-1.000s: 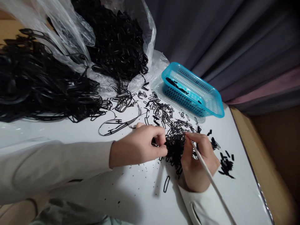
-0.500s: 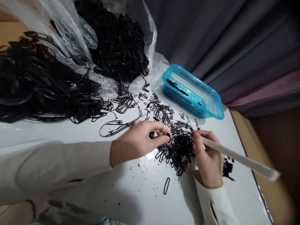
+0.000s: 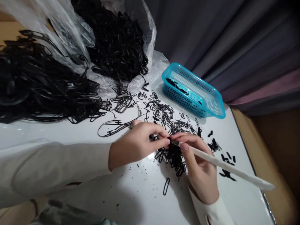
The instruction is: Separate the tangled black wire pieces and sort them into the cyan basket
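My left hand (image 3: 140, 140) pinches a small black piece (image 3: 169, 139) between thumb and fingertips, just above the heap. My right hand (image 3: 199, 165) grips a long, thin tool with a flat white handle (image 3: 225, 164), held like a pen. Its short grey tip meets the black piece at the left fingertips; the kind of tool does not show clearly. Under both hands lies a heap of small black plastic loops (image 3: 172, 156). One separate loop (image 3: 166, 186) rests nearer to me on the white table (image 3: 126, 187).
A blue perforated basket (image 3: 211, 103) with some black pieces stands at the back. Large tangles of black plastic strips (image 3: 42, 84) fill the left, some in a clear plastic bag (image 3: 150, 34). Small black pieces (image 3: 227, 175) lie by the right edge. A dark curtain (image 3: 199, 31) hangs behind.
My right hand has moved left with the white-handled tool, bringing its tip to the black piece. My left hand has stayed nearly still. More black pieces show at the right.
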A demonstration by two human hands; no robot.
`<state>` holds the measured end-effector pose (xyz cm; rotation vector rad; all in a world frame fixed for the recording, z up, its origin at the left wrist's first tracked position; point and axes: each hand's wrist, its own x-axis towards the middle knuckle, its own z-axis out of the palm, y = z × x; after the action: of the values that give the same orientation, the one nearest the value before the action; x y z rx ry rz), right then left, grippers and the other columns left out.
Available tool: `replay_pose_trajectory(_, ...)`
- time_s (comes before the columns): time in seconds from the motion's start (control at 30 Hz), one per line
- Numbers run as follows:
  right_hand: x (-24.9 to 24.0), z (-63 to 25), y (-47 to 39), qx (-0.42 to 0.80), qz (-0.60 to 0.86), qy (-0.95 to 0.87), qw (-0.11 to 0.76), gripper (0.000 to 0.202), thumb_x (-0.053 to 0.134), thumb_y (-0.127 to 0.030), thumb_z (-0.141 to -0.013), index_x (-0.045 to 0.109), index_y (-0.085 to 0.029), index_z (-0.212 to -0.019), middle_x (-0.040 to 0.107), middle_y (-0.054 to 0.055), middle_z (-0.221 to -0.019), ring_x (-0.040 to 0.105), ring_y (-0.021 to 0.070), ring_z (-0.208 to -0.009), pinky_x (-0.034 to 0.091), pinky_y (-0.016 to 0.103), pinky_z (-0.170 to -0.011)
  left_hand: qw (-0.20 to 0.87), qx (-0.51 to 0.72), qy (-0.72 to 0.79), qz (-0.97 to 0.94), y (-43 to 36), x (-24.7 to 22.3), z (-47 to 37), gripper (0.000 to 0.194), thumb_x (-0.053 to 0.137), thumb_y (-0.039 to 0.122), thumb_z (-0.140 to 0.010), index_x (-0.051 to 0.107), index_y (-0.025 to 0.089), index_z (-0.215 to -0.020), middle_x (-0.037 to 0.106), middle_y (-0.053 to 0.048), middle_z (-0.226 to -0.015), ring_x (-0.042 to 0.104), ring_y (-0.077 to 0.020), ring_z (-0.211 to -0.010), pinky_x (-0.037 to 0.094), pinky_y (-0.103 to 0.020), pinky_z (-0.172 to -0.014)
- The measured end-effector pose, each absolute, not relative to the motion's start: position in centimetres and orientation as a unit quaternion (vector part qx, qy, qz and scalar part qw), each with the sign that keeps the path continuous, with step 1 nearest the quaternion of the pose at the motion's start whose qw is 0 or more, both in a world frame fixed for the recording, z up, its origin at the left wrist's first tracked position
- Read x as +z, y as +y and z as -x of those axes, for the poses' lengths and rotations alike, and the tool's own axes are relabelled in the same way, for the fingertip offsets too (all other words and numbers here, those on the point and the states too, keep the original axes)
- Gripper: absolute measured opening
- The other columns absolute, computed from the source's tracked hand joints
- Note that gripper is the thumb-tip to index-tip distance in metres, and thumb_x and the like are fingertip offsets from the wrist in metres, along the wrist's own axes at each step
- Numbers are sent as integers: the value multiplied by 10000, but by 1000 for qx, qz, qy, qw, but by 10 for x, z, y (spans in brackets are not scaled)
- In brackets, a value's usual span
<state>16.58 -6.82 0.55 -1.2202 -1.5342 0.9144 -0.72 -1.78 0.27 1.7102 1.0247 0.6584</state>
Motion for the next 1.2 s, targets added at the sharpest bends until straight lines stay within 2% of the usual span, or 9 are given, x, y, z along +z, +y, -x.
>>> replay_pose_trajectory(0.43,0,-162,-71,279,520,-668,453,104,536,-168,-891,620,-227,-906,663,29,-954,620,160,-962,516,314,-824,492,272,422,-712,-20,2,7,151,578,288,-847,681,203,-775,698,18,-775,627,-147,-763,418,-275,-732)
replay_pose_trajectory(0.57,-6,-159,-74,162,523,-726,417,139,529,-121,-882,589,-222,-955,653,42,-981,609,170,-961,498,311,-803,477,274,431,-715,-21,-1,6,141,577,265,-827,643,193,-725,676,38,-743,612,-134,-740,387,-300,-792)
replay_pose_trajectory(0.8,-13,-152,-79,-3,497,-790,357,176,493,-99,-897,549,-220,-1012,637,76,-1010,574,202,-954,468,362,-831,465,273,423,-728,-18,-5,5,121,540,227,-785,614,189,-696,658,30,-750,584,-140,-752,369,-303,-768)
replay_pose_trajectory(0.93,-15,-169,-67,-84,497,-804,315,176,459,-96,-901,547,-203,-1009,637,112,-1015,560,234,-987,459,408,-842,459,250,428,-737,-22,-1,7,92,551,238,-767,604,198,-703,664,48,-760,576,-138,-737,312,-363,-872)
replay_pose_trajectory(1.0,-13,-182,-57,-138,536,-772,313,155,443,-104,-907,558,-201,-947,645,94,-934,568,220,-919,459,388,-805,467,230,428,-739,-24,2,8,88,558,248,-781,610,205,-724,668,58,-766,577,-134,-725,260,-395,-920)
replay_pose_trajectory(1.07,-9,-193,-51,-125,581,-735,326,108,479,-144,-903,574,-194,-915,645,70,-868,577,201,-836,460,351,-744,476,225,427,-735,-24,4,8,112,547,273,-819,629,215,-768,681,52,-793,586,-138,-740,241,-402,-928)
replay_pose_trajectory(1.2,1,-200,-49,39,607,-677,415,122,500,-248,-911,594,-187,-863,607,31,-802,570,158,-741,442,305,-688,404,245,462,-751,-19,0,9,160,556,340,-841,638,224,-767,683,38,-815,566,-174,-830,225,-403,-871)
